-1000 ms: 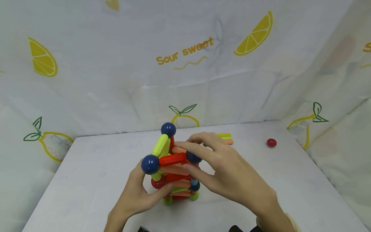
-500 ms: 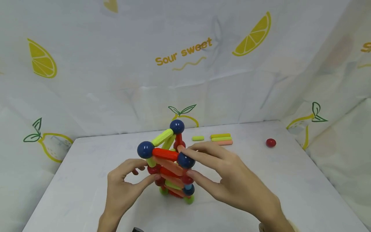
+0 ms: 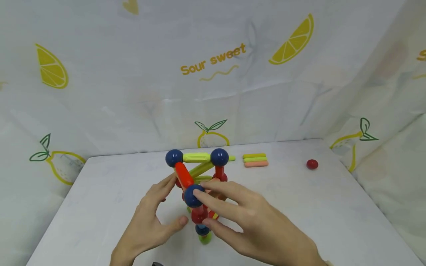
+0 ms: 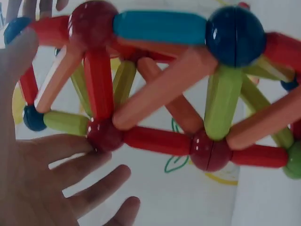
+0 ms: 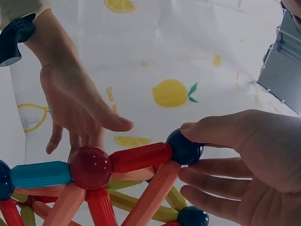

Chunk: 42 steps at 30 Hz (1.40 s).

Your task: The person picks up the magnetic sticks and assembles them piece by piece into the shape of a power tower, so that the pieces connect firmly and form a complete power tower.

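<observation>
A tower of magnetic balls and ribbed sticks (image 3: 183,175) stands on the table between both hands. Three blue balls form the corners of its top, joined by a red and a yellow-green stick. My right hand (image 3: 247,218) pinches the near corner, thumb and fingers about the blue ball (image 5: 183,149). My left hand (image 3: 151,218) is at the tower's left side, fingers extended and spread. One of its fingertips meets a red ball (image 4: 106,134) in the left wrist view, while its thumb stands apart in the head view. The hands and upper parts hide some of the lower tower.
Beyond my right hand lie a yellow, a yellow-green and an orange stick (image 3: 256,164) side by side. A single yellow-green stick (image 3: 232,158) shows behind the tower. Farther right sits a loose red ball (image 3: 312,164). A lemon-print cloth (image 3: 149,122) hangs behind the table.
The tower has turned clockwise as seen from above, its near blue corner swinging left and toward me. My right hand went with that corner. My left thumb has come away from the tower.
</observation>
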Available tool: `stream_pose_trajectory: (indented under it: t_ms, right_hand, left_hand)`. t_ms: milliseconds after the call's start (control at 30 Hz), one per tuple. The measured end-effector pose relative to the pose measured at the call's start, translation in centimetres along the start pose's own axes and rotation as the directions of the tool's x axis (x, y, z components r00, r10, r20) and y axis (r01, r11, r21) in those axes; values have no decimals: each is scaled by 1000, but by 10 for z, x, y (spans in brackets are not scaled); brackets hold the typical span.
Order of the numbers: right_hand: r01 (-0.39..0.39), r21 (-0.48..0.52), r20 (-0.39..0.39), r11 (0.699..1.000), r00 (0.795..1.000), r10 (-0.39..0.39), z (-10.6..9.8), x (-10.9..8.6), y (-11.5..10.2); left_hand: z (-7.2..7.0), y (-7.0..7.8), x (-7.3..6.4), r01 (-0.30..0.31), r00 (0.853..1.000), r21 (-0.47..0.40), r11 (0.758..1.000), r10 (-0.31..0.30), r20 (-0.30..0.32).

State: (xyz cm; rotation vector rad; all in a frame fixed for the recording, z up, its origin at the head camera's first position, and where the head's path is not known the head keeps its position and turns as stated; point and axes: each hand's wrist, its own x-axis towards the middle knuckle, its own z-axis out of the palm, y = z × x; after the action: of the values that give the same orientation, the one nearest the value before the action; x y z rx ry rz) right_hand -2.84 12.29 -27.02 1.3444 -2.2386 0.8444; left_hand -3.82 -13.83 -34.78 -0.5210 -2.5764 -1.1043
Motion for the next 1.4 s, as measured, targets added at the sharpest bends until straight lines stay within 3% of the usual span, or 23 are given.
stream_pose_trajectory:
  t_ms: [67,200,300,333,400,467,500,600,700,833,933,1033,1100,1200,1300,1400]
  right_hand:
    - [27,9,-4,1000,1000,-27,2,1,-1]
    - [64,24,-39,998,997,-63,2,0,1]
    - [65,73,-176,995,983,-51,-2,-2,10]
    - [69,95,-251,993,967,-43,-4,-3,17]
    - [56,122,-402,991,915,-2,-6,-3,36]
    - [-43,113,-483,993,871,93,-3,-4,61]
    - [-121,116,-482,986,861,162,1,-5,74]
    - [-381,95,-331,920,859,390,22,-8,114]
    - [-545,8,-135,839,830,541,50,-10,150]
    - [-618,-117,51,778,778,626,78,-7,186]
    - [-645,-180,176,742,721,670,92,-4,203]
    - [-632,-257,273,731,678,682,103,-4,214]
    - [-594,-306,302,744,680,668,111,-6,218]
    - [-533,-359,279,766,722,633,120,-12,221]
    - [-520,-362,217,774,760,612,125,-16,220]
    - [-559,-305,191,771,757,625,126,-18,216]
  left_hand:
    - [5,4,-2,22,999,-5,1000,-22,42]
    - [19,12,0,15,1000,-36,999,-15,25]
    - [25,13,3,1,1000,-60,998,-1,-10]
    - [26,14,5,2,1000,-70,998,-3,-13]
    - [27,12,7,-14,1000,-85,996,13,-17]
    - [26,11,9,-31,999,-91,995,30,-15]
    - [26,10,11,-37,999,-98,994,36,-9]
    - [24,5,14,-69,997,-124,990,71,10]
    - [21,1,18,-98,994,-156,983,105,39]
    - [20,-3,22,-111,989,-177,978,127,78]
    - [18,-5,25,-95,986,-193,977,119,117]
    - [18,-7,28,-86,980,-223,971,122,154]
    - [18,-9,30,-91,976,-241,966,135,173]
    - [18,-11,32,-102,972,-248,963,150,183]
    - [18,-11,32,-105,972,-236,966,149,179]
    - [17,-10,31,-110,975,-224,968,149,166]
